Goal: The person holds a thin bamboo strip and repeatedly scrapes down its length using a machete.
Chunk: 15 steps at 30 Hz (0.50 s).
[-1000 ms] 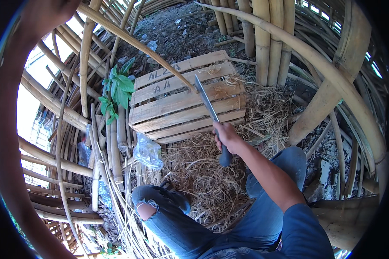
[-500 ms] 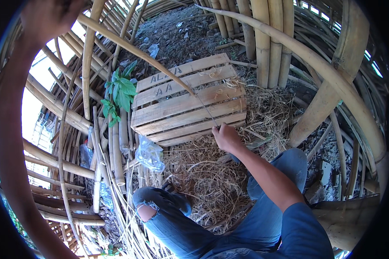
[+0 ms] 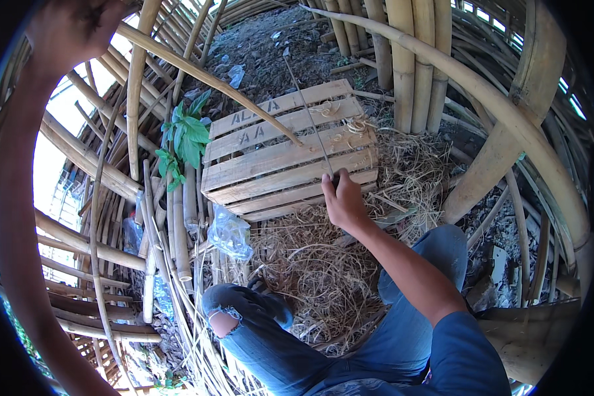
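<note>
My left hand, partly cut off at the upper left, closes around the upper end of a long bamboo stick. The stick slants down to the right, its lower end above the slats of a wooden crate. In my right hand, closed near the crate's front right corner, is a knife with a long thin blade. The blade points up and away, across the crate, to the right of the stick's lower end. Pale curled shavings lie on the crate's right side.
Dry shavings cover the ground between my bent knees. Thick bamboo poles stand at the far right, and a curved bamboo pole arches beside them. A leafy plant and a clear plastic bag are left of the crate.
The knife blade has swung up and away from the stick's lower end, where it was before. My right hand has tilted upward slightly; my left hand and the stick have hardly moved.
</note>
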Tool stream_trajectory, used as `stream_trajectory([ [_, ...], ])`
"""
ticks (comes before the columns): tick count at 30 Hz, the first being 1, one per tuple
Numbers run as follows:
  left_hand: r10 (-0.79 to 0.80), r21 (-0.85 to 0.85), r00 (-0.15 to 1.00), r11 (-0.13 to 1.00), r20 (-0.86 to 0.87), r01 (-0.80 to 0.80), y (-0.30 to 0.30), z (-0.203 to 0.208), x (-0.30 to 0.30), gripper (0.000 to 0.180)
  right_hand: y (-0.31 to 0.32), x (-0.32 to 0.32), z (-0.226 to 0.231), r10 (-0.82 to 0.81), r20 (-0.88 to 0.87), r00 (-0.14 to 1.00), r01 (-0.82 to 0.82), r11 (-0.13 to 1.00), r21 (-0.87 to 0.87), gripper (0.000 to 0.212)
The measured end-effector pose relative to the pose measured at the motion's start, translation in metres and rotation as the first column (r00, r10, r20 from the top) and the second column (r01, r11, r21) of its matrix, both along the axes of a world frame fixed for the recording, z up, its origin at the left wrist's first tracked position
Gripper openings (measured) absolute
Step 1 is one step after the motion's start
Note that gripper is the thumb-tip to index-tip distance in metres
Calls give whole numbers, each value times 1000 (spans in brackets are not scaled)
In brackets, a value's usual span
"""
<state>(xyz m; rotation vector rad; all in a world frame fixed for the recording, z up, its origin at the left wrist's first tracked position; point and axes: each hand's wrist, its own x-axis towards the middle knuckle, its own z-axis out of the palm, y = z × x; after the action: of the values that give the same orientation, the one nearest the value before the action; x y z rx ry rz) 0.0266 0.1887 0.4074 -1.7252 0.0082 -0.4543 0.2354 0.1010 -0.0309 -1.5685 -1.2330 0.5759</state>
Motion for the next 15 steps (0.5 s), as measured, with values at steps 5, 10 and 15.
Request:
stream_trajectory([
  [5, 46, 49, 999, 998, 9, -46, -1, 4, 4, 12, 10, 1, -43, 172, 178, 969, -85, 907, -412, 48],
  [10, 68, 40, 997, 997, 39, -69, -7, 3, 7, 10, 9, 13, -35, 49, -680, 731, -356, 878, -319, 41],
  [15, 136, -8, 984, 991, 112, -136, -5, -9, 4, 4, 2, 15, -29, 35, -434, 900, -211, 907, -364, 43],
])
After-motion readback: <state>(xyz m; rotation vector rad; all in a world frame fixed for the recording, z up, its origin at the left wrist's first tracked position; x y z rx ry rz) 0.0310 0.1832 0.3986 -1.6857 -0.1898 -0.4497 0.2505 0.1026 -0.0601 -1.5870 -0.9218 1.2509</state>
